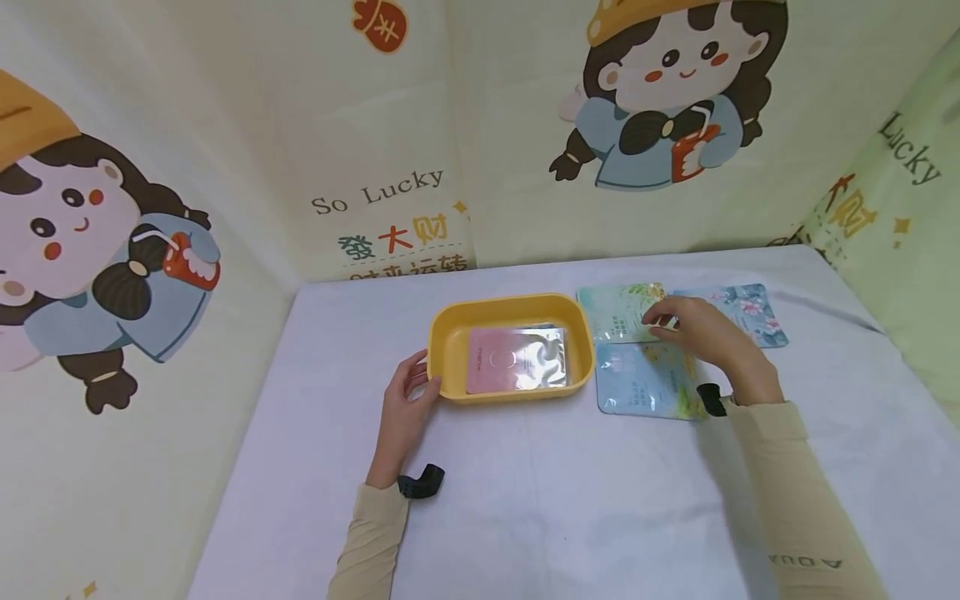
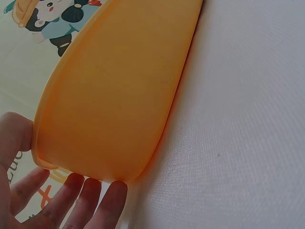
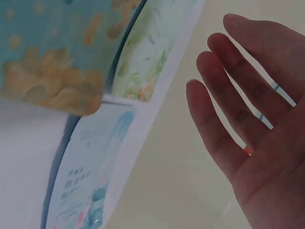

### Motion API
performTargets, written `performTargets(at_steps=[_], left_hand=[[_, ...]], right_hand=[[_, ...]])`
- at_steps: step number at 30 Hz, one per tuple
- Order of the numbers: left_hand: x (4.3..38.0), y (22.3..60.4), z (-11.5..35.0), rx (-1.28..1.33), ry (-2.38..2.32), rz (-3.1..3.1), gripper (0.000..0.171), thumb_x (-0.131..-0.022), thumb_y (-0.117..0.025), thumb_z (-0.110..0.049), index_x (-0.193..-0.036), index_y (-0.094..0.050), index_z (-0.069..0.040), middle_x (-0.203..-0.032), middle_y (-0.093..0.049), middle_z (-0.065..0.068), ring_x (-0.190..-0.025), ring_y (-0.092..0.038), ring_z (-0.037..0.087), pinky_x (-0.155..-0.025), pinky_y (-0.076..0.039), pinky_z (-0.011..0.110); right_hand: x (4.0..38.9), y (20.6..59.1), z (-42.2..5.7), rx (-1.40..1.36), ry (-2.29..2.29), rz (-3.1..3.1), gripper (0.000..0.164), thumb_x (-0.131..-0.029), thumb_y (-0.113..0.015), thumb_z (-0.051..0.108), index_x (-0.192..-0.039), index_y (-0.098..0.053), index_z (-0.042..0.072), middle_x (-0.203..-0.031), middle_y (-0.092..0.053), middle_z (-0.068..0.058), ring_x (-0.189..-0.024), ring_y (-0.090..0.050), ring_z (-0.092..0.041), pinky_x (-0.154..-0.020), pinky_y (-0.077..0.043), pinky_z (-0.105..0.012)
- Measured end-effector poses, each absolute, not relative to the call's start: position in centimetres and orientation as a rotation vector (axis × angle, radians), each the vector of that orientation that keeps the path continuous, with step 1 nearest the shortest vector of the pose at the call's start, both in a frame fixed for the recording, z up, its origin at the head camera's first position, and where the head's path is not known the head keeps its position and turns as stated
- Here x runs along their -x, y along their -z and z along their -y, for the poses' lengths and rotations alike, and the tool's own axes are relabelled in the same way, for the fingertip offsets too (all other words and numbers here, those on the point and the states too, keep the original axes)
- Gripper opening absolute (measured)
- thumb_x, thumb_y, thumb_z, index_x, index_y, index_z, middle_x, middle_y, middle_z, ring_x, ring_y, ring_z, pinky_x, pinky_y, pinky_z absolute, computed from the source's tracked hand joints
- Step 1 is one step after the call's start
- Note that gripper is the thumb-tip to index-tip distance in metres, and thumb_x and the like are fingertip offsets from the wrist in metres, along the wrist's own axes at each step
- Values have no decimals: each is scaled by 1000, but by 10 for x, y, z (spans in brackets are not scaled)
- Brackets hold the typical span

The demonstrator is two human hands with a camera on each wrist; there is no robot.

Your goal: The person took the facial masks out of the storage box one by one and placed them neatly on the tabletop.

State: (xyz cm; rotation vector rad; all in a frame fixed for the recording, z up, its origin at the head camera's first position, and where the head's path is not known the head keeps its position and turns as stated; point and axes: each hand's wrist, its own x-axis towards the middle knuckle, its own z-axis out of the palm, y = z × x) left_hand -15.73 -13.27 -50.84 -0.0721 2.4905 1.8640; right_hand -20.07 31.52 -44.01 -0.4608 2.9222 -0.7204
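My left hand (image 1: pixel 405 408) holds the left end of a yellow tray (image 1: pixel 437 333), thumb near the front corner and fingertips against the end wall (image 2: pixel 95 157). Inside the tray lies a pink and silver sachet (image 1: pixel 506 360), with the edge of something else showing behind it. Over the flat sachets on the right hovers my right hand (image 1: pixel 708 337), its fingers apart and holding nothing in the right wrist view. Beneath and around it are a green sachet (image 1: pixel 615 312), a light blue sachet (image 1: pixel 641 379) and a blue floral sachet (image 1: pixel 750 308), partly hidden by the hand.
A white cloth (image 1: pixel 517 492) covers the table. Behind it and along the sides hangs a cream curtain (image 1: pixel 510 167) printed with cartoon figures and lettering. The green sachet lies close against the tray's right end.
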Motion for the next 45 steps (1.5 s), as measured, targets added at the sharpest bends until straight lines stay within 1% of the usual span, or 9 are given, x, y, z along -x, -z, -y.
performTargets(at_steps=[5,17,25,29,32,35,39,42,45], left_hand=[[157,508,133,67,-1867,-2490,49,-95,-67,-25,-141,-50,-27,-135,-56,4,-123,-56,19,-100,-52,31],[156,507,132,64,-1862,-2484,49,-96,-66,-24,-142,-49,-25,-136,-56,5,-123,-56,20,-98,-53,28],[156,509,131,62,-1857,-2507,50,-96,-67,-24,-142,-49,-25,-136,-56,4,-123,-56,20,-101,-52,35],[156,509,131,75,-1853,-2513,49,-96,-66,-24,-141,-50,-26,-136,-57,4,-124,-56,19,-102,-51,37],[156,508,131,75,-1862,-2497,49,-96,-67,-24,-141,-49,-26,-136,-57,4,-124,-56,19,-102,-51,36],[152,495,128,85,-1842,-2485,51,-97,-65,-20,-144,-48,-20,-138,-56,8,-125,-56,22,-102,-51,36],[152,494,128,70,-1855,-2479,51,-96,-65,-18,-145,-47,-19,-138,-55,8,-125,-56,23,-101,-52,35],[155,507,132,52,-1889,-2479,50,-95,-67,-22,-142,-49,-26,-136,-56,4,-124,-56,19,-99,-53,33],[154,507,132,54,-1890,-2485,49,-95,-67,-21,-141,-50,-26,-135,-57,4,-123,-56,19,-99,-53,33]], right_hand=[[202,436,-302,525,730,-2920,22,-92,-68,6,-112,-69,-1,-107,-70,-14,-96,-62,-31,-87,-53,-51],[207,426,-267,501,718,-2904,32,-93,-69,13,-122,-65,2,-118,-65,-16,-105,-58,-33,-92,-53,-49],[208,423,-242,532,760,-2900,38,-91,-72,18,-126,-63,4,-123,-63,-15,-109,-58,-33,-94,-54,-48],[210,422,-229,583,766,-2890,42,-91,-73,20,-128,-61,3,-125,-61,-15,-112,-57,-33,-98,-52,-49],[211,424,-220,604,755,-2881,46,-91,-73,21,-130,-59,2,-129,-58,-14,-118,-54,-32,-104,-49,-49],[212,425,-213,618,747,-2874,48,-91,-73,22,-132,-58,1,-133,-56,-14,-122,-52,-31,-107,-46,-50],[213,428,-206,630,742,-2860,48,-93,-71,24,-133,-58,1,-135,-54,-14,-124,-51,-31,-108,-45,-50],[213,428,-202,642,744,-2850,47,-93,-71,23,-133,-58,2,-134,-55,-15,-123,-52,-32,-106,-46,-50],[213,428,-199,668,762,-2844,47,-92,-72,21,-132,-58,1,-132,-56,-17,-120,-54,-33,-104,-48,-49]])
